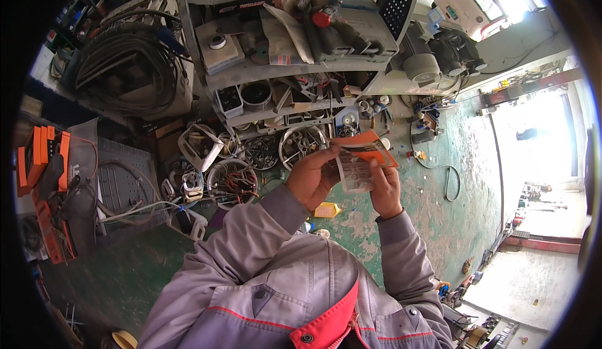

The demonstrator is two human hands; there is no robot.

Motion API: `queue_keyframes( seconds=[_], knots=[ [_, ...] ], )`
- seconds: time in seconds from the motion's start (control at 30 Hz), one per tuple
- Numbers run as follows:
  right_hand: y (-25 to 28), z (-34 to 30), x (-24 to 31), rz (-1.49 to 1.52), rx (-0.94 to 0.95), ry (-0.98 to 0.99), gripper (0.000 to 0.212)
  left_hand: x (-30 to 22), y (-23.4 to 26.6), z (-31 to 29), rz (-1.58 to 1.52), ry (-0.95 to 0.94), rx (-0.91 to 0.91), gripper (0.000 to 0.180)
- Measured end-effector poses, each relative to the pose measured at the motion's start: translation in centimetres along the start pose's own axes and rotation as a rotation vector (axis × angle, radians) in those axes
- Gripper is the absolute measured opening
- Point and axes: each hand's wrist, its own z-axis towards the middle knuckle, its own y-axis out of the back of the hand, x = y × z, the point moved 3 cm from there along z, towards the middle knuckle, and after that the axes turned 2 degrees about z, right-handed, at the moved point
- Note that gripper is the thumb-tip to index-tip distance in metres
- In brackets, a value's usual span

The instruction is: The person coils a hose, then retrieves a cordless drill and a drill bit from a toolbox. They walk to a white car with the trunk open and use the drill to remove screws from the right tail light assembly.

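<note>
a printed orange rectangular card (367,145) and clear plastic tray (355,175) are pinched by left hand (311,178) and right hand (387,191), lettering illegible.

Worn green floor (461,145), grey shelving (285,71)

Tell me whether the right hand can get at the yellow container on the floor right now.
Probably not: the right hand is holding the clear pack, and the yellow container lies on the floor, well below.
</note>
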Motion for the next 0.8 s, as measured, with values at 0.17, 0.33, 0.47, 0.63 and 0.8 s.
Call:
queue_keyframes(
  seconds=[0.17,0.33,0.47,0.63,0.8],
  knots=[
    [-0.1,0.1,0.1,-0.275,0.076,0.096,0.03,0.0,0.7,-0.1,0.036,0.028,-0.026,0.024],
    [-0.7,0.0,1.6,-0.648,0.067,0.251,0.034,-0.2,1.4,-0.7,0.115,-0.014,-0.067,0.021],
    [-1.7,-0.4,3.0,-0.772,0.107,0.251,0.043,0.2,1.7,-0.8,0.135,-0.05,-0.11,0.018],
    [-2.9,-1.1,3.5,-0.847,0.212,0.165,0.051,0.6,3.2,-1.0,0.179,-0.079,-0.154,0.015],
    [-3.9,-1.9,2.5,-0.854,0.093,0.262,0.039,0.8,3.5,-1.1,0.175,-0.018,-0.053,0.011]
  ],
)
